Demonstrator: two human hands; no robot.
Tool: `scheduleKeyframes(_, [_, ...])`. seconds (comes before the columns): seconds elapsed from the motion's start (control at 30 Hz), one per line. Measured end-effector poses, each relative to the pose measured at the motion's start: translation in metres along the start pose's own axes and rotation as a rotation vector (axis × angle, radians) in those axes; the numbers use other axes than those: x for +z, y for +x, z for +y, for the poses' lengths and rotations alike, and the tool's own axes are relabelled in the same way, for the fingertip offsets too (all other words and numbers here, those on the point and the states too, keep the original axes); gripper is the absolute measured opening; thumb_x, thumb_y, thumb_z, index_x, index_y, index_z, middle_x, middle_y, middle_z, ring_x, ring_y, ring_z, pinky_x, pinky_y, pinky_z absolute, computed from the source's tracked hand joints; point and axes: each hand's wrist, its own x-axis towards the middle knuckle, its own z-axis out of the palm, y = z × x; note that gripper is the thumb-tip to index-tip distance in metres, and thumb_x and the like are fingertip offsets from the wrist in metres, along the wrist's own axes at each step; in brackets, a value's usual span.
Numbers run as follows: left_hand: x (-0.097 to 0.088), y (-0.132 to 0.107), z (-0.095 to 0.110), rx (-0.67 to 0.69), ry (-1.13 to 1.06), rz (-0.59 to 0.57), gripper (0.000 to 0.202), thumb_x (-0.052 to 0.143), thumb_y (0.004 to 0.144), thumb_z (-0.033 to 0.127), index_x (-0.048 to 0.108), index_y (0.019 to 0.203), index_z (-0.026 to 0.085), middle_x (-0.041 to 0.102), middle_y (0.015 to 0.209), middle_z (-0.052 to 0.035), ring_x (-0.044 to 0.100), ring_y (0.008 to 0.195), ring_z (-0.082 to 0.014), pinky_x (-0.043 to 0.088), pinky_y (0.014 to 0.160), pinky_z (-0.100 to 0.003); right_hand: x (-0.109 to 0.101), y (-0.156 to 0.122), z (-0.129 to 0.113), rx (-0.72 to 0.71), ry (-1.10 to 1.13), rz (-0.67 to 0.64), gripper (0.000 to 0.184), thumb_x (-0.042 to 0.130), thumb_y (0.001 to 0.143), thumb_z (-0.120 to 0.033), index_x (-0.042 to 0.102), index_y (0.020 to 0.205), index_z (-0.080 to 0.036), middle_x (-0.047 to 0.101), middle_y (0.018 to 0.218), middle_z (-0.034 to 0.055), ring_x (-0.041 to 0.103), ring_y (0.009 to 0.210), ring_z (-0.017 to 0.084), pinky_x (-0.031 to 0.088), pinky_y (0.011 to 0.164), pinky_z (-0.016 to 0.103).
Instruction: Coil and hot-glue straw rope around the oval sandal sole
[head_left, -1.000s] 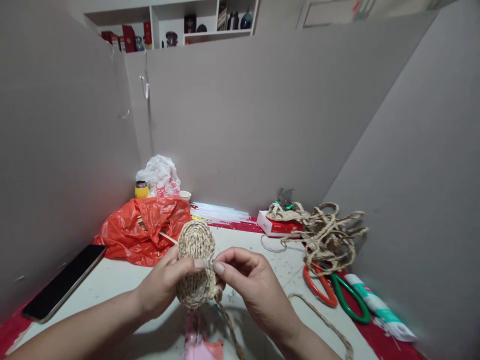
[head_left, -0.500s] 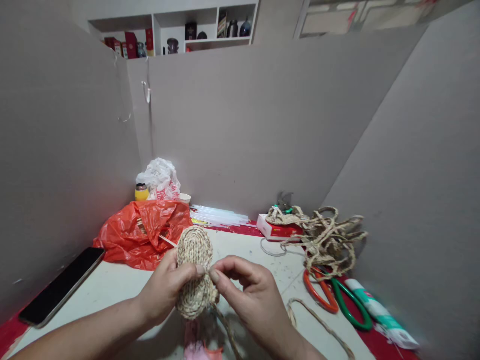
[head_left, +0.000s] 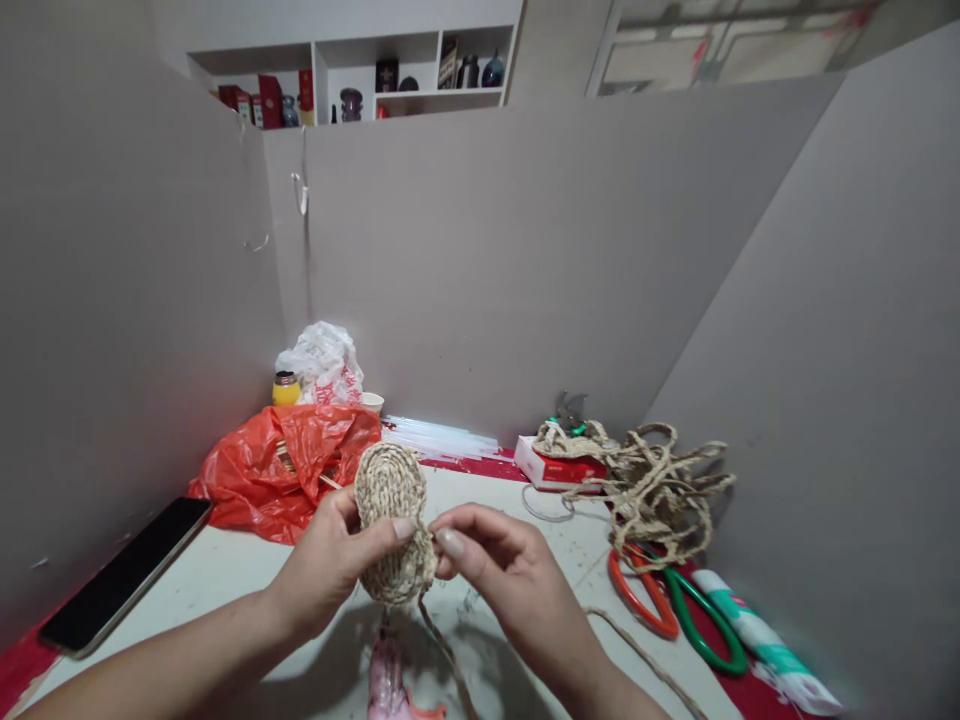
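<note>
Upright in my left hand (head_left: 337,550) is a figure-eight-shaped piece of coiled straw rope (head_left: 391,490), gripped with the thumb across its narrow middle. My right hand (head_left: 502,570) is at the piece's right edge, thumb and forefinger pinched together; what lies between those fingertips is too small to make out. From the lower edge of the coil a rope tail (head_left: 446,650) hangs towards the bottom of the view. Just below the piece stands a pink glue gun (head_left: 386,670) with an orange trigger, partly cut off by the frame.
To the left are a red plastic bag (head_left: 247,480) and a phone (head_left: 127,575). Clear glue sticks (head_left: 442,438) lie at the back. On the right are a heap of straw rope (head_left: 660,495), scissors (head_left: 705,620) with orange and green handles, and a white-and-green roll (head_left: 765,640).
The coiled piece has risen slightly and tilted in my left hand. My right fingertips have shifted a little right along its edge. The camera view has also moved slightly.
</note>
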Motion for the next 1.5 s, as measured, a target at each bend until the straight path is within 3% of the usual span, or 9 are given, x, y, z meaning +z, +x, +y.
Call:
scheduleKeyframes(0.2, [0.000,-0.001,0.001,0.019,-0.049,0.075,0.016,0.073,0.073,0.026,0.064,0.080,0.014,0.063,0.070,-0.0004,0.056,0.062,-0.0105,0.048,0.063,-0.024,0.002,-0.002,-0.001,-0.047,-0.139,-0.082,0.017,0.064,0.082,-0.034,0.063,0.091,-0.019,0.066,0.081,0.0024,0.059,0.078,0.017,0.047,0.072,0.029])
scheduleKeyframes(0.4, [-0.001,0.000,0.003,0.017,-0.126,0.112,0.015,0.070,0.075,0.027,0.066,0.079,0.013,0.067,0.070,-0.0037,0.059,0.060,-0.0123,0.048,0.057,-0.023,-0.003,-0.001,0.008,0.018,0.000,-0.053,0.025,0.061,0.085,-0.044,0.055,0.090,-0.021,0.047,0.064,-0.0064,0.048,0.054,0.010,0.042,0.051,0.022])
scheduleKeyframes(0.6, [-0.003,0.004,0.011,0.026,-0.246,0.184,0.011,0.072,0.071,0.023,0.069,0.072,0.012,0.066,0.063,-0.0020,0.058,0.054,-0.0108,0.047,0.050,-0.020,-0.014,0.001,0.001,-0.079,-0.214,0.048,0.018,0.062,0.084,-0.036,0.059,0.084,-0.019,0.046,0.064,-0.0049,0.040,0.056,0.010,0.035,0.050,0.021])
scheduleKeyframes(0.73, [-0.004,0.002,0.013,0.026,-0.293,0.173,0.009,0.073,0.071,0.021,0.070,0.071,0.013,0.066,0.060,-0.0013,0.057,0.051,-0.0103,0.047,0.048,-0.019,-0.017,0.000,-0.001,-0.296,-0.490,0.049,0.008,0.057,0.087,-0.024,0.061,0.082,-0.019,0.049,0.063,-0.0029,0.044,0.054,0.012,0.035,0.049,0.023])
scheduleKeyframes(1.0, [-0.001,0.000,0.015,0.029,-0.300,0.177,0.011,0.072,0.071,0.022,0.072,0.074,0.011,0.069,0.063,-0.0035,0.060,0.054,-0.0109,0.048,0.052,-0.019,-0.007,-0.002,0.010,-0.810,-0.932,-0.021,0.014,0.049,0.088,-0.006,0.058,0.090,-0.016,0.058,0.066,0.0030,0.050,0.057,0.015,0.038,0.054,0.026])
scheduleKeyframes(1.17, [-0.002,0.004,0.012,0.036,-0.267,0.216,0.013,0.074,0.068,0.023,0.071,0.073,0.011,0.070,0.063,-0.0031,0.062,0.054,-0.0124,0.049,0.051,-0.021,-0.005,-0.002,0.004,-0.558,-1.058,-0.121,0.016,0.050,0.087,-0.012,0.061,0.098,-0.017,0.065,0.081,0.0071,0.060,0.072,0.020,0.047,0.064,0.031])
scheduleKeyframes(1.27, [-0.006,0.014,0.007,0.039,-0.243,0.282,0.015,0.077,0.061,0.021,0.067,0.067,0.012,0.068,0.057,-0.0011,0.060,0.049,-0.0124,0.048,0.047,-0.021,-0.010,-0.012,-0.010,-0.453,-1.098,-0.044,0.030,0.055,0.085,-0.018,0.056,0.116,-0.017,0.066,0.106,0.0120,0.062,0.093,0.026,0.050,0.079,0.040])
scheduleKeyframes(1.33, [-0.010,0.023,0.003,0.020,-0.241,0.301,0.015,0.077,0.059,0.019,0.066,0.066,0.012,0.069,0.058,-0.0004,0.061,0.051,-0.0120,0.048,0.050,-0.021,-0.013,-0.025,-0.018,-0.476,-1.149,0.007,0.029,0.052,0.088,-0.020,0.056,0.116,-0.015,0.066,0.107,0.0145,0.061,0.096,0.028,0.049,0.081,0.042])
scheduleKeyframes(1.5, [-0.012,0.033,-0.006,-0.046,-0.240,0.296,0.014,0.075,0.059,0.017,0.066,0.069,0.012,0.069,0.058,0.0013,0.059,0.048,-0.0105,0.047,0.049,-0.020,-0.007,-0.070,0.011,-0.359,-1.235,-0.388,0.011,0.061,0.080,-0.019,0.063,0.091,-0.020,0.067,0.079,0.0039,0.061,0.067,0.021,0.046,0.061,0.031])
